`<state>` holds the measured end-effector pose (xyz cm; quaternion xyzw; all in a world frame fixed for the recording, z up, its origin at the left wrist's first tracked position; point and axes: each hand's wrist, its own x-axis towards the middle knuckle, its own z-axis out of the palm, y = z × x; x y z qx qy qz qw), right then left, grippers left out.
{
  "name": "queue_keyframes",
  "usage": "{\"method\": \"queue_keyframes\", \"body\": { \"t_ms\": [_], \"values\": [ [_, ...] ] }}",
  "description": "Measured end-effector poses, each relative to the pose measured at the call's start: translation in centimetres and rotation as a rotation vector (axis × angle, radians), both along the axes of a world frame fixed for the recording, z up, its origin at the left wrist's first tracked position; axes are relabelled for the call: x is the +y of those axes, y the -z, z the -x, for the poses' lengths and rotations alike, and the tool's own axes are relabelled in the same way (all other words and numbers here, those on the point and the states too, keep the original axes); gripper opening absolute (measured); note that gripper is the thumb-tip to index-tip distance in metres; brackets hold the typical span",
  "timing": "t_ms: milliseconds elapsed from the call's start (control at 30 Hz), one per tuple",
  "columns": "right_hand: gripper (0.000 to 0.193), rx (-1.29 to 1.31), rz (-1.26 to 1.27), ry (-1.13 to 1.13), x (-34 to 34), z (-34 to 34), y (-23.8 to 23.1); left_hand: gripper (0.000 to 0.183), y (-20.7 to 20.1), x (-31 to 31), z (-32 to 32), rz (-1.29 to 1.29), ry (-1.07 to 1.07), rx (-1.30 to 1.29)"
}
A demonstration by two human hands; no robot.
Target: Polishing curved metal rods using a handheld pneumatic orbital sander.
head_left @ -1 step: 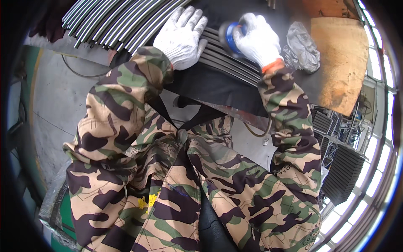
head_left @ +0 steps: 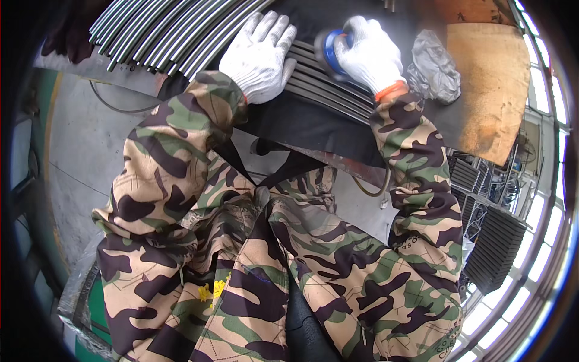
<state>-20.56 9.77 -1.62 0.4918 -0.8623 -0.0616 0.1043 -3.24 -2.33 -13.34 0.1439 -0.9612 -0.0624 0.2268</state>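
Fingers (head_left: 274, 30) of the gloved left hand (head_left: 262, 57) lie spread flat on the metal rods (head_left: 325, 84) on the dark worktop (head_left: 301, 123). Just right of it, the right hand (head_left: 369, 55) is wrapped around a blue round sander (head_left: 330, 53) resting on those rods. Crumpled grey plastic (head_left: 433, 67) sits right of that hand.

Left grip (head_left: 263, 55) flat on tubes (head_left: 319, 81) atop tabletop (head_left: 313, 127); sander (head_left: 330, 53) under right grip (head_left: 369, 55), crumpled bag (head_left: 433, 69) just right.
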Motion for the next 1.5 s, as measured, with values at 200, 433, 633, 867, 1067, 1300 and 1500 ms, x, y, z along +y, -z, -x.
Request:
{"method": "queue_keyframes", "body": {
  "t_ms": [200, 433, 633, 867, 1067, 1300, 1500],
  "values": [
    [0.034, 0.001, 0.02, -0.107, 0.7, -1.0, 0.0, 0.062, -0.5, -0.4, 0.0, 0.01, -0.003, 0.041],
    [0.028, -0.044, 0.07, -0.087, 5.1, 1.6, 0.2, 0.061, -0.7, -1.8, 0.9, 0.143, -0.066, 0.011],
    [0.026, -0.073, 0.09, -0.063, 7.5, 2.6, -0.8, 0.057, -0.6, -2.7, 2.5, 0.196, -0.031, 0.092],
    [0.028, -0.033, 0.037, -0.107, 10.3, 2.7, -0.9, 0.057, -0.2, -1.9, 4.2, 0.166, 0.039, 0.128],
    [0.026, 0.013, 0.064, -0.017, 9.4, 5.4, -1.1, 0.055, -0.1, -3.5, 3.1, 0.205, 0.062, 0.137],
    [0.025, -0.189, -0.025, 0.048, 9.8, 4.0, -3.3, 0.058, -1.0, -4.0, 3.2, 0.234, 0.078, 0.063],
    [0.021, -0.026, 0.173, -0.191, 10.3, 1.7, -2.4, 0.061, -0.2, -3.3, 2.3, 0.249, 0.1, 0.087]
  ]
}}
